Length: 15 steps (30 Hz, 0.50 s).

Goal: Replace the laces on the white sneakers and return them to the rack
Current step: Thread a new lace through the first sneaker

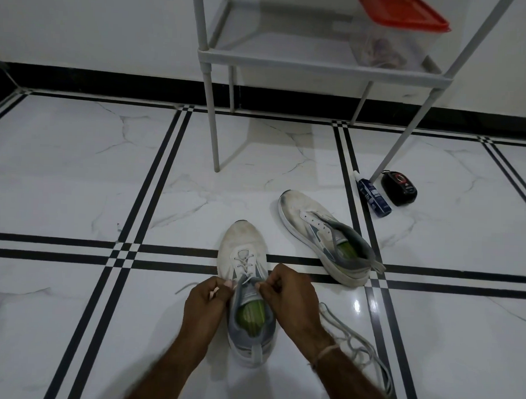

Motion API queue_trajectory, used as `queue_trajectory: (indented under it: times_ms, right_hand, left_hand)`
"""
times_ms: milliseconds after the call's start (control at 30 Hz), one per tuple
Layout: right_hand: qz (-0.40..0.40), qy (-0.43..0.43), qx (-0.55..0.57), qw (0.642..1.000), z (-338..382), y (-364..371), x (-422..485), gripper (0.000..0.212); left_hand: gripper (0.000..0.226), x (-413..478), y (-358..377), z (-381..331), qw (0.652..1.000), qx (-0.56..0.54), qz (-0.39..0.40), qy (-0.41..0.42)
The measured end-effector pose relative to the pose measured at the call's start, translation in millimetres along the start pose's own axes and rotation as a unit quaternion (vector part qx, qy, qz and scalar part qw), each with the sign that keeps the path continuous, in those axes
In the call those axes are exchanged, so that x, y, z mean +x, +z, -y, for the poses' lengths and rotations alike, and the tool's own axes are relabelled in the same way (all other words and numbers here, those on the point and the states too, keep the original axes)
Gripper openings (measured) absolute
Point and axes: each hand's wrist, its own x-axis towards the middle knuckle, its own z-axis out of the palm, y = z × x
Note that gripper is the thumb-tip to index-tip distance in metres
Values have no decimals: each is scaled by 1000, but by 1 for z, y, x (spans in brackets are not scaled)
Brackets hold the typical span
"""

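white sneaker [242, 249] stands on the floor [77, 178] before the rack [219, 57]; left hand [206, 301] and right hand [288, 292] each pinch a lace [244, 263] end at its upper eyelets. threading seems nearly done; next, even tension, then the unlaced sneaker [320, 231] beside.

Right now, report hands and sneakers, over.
Left hand and right hand pinch the lace on the near sneaker, half laced. Far sneaker unlaced, on the floor. Loose laces lie beside right forearm.
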Motion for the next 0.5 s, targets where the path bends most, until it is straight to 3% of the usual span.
queue_trajectory:
  times_ms: [67,233,333,433,500]
  right_hand:
    - [16,-1,-8,1000,0,-4,-1,28]
    - [3,-72,67,995,11,-9,8,19]
    - [51,-110,-12,993,28,-4,27,23]
    - [122,-124,-137,975,50,6,36,37]
    - [134,-138,-154,969,58,13,37,34]
  left_hand:
    - [6,1,-1,-2,999,8,-36,-6]
    - [26,9,-6,-9,998,-33,-46,-32]
    - [42,19,-4,-19,993,-103,-22,-43]
    - [41,26,-3,-28,996,-87,-17,-32]
    - [40,23,-6,-26,999,-37,-29,-10]
